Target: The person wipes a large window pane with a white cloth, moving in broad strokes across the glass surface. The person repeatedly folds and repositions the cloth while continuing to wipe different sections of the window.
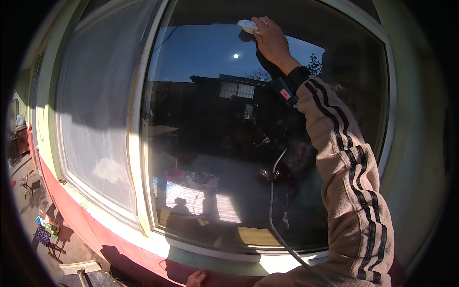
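Note:
My right hand (272, 41) is raised to the upper part of a large window pane (215, 136), its fingers around a crumpled white cloth or paper (248, 25) against the glass. A black band and a dark box with a pink label (285, 94) sit at that wrist, above a tan fleece sleeve with black stripes. My left hand (196, 278) shows only in part at the bottom edge, low by the red wall below the sill; whether it grips anything is hidden. A grey cable (271, 204) runs in front of the pane.
A white window frame (138, 143) parts the pane from a screened window (96, 107) at the left. Below runs a sunlit sill (107, 211) over a red wall. At the lower left stand a squeegee-like tool (80, 267), a folding stool (45, 235) with a colourful packet, and another stool (25, 183).

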`<move>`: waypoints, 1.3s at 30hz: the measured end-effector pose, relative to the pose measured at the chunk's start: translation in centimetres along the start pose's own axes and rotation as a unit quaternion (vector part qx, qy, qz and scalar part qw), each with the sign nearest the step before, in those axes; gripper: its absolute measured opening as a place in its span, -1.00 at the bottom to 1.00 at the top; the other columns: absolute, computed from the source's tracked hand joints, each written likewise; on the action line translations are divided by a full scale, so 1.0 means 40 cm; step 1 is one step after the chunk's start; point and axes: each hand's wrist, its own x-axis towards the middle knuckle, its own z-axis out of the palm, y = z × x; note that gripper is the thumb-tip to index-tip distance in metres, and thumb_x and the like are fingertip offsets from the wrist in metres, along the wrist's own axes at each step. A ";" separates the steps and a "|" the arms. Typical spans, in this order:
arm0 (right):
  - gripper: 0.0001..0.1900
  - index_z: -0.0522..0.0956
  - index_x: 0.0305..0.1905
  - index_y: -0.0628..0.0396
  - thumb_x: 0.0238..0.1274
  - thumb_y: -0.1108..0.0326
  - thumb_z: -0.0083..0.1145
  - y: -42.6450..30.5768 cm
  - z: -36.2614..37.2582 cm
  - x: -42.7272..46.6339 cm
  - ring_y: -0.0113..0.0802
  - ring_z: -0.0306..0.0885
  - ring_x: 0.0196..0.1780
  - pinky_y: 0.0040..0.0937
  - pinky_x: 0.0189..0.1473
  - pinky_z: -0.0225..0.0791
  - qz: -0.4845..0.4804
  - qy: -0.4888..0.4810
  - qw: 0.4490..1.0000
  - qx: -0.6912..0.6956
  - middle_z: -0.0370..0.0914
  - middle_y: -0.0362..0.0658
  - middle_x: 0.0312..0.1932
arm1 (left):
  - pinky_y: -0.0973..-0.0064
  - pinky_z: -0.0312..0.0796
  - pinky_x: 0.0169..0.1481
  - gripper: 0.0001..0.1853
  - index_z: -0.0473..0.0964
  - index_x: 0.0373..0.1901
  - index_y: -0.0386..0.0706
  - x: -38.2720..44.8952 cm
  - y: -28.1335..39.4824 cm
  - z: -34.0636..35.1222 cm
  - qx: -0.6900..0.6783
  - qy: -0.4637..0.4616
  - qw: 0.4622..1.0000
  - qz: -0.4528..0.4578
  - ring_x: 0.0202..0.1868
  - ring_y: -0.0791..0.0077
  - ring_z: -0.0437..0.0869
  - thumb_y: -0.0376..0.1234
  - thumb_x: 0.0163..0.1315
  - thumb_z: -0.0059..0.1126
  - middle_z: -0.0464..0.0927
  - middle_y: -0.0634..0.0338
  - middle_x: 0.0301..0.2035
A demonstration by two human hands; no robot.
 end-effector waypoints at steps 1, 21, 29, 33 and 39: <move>-0.55 0.39 0.39 -0.08 0.47 0.28 0.11 -0.067 0.004 -0.033 0.13 0.37 0.36 0.03 0.28 0.40 -0.060 -0.019 0.997 0.034 0.37 0.01 0.36 | 0.37 0.51 0.11 -0.59 0.57 0.08 -0.31 -0.007 0.000 -0.004 -0.006 0.006 1.000 -0.001 -0.01 0.27 0.65 -0.16 0.42 0.14 0.65 0.04 -0.05; -0.57 0.44 0.32 -0.03 0.41 0.32 0.16 -0.296 0.066 -0.141 0.08 0.35 0.40 0.00 0.37 0.32 -0.175 -0.051 0.971 0.155 0.41 -0.01 0.34 | 0.45 0.51 0.14 -0.59 0.52 0.14 -0.35 -0.036 -0.045 -0.042 -0.056 0.034 0.997 -0.044 0.02 0.32 0.66 -0.21 0.45 0.13 0.65 0.04 -0.04; -0.50 0.45 0.34 -0.10 0.34 0.51 0.14 -0.356 -0.045 -0.347 0.01 0.33 0.46 -0.06 0.44 0.32 -0.255 -0.182 0.922 0.227 0.35 0.01 0.42 | 0.41 0.52 0.20 -0.58 0.49 0.13 -0.40 -0.104 -0.005 0.003 -0.051 0.005 0.998 -0.040 0.06 0.27 0.66 -0.20 0.48 0.09 0.64 -0.03 -0.03; -0.64 0.56 0.16 0.02 0.26 0.45 0.18 -0.222 0.075 -0.041 0.04 0.57 0.08 -0.10 0.07 0.49 -0.081 0.036 0.991 0.101 0.54 -0.05 0.08 | 0.37 0.51 0.21 -0.60 0.49 0.14 -0.39 -0.113 -0.004 -0.015 -0.091 0.021 0.995 -0.022 0.06 0.24 0.67 -0.23 0.48 0.11 0.64 -0.01 -0.04; -0.51 0.47 0.29 0.02 0.25 0.51 0.18 -0.519 0.071 -0.312 0.08 0.32 0.43 -0.05 0.42 0.32 -0.219 -0.091 0.936 0.261 0.38 0.04 0.37 | 0.39 0.52 0.18 -0.63 0.50 0.14 -0.39 -0.139 -0.006 -0.036 -0.092 0.054 0.994 -0.035 0.03 0.29 0.70 -0.28 0.49 0.06 0.66 0.00 -0.04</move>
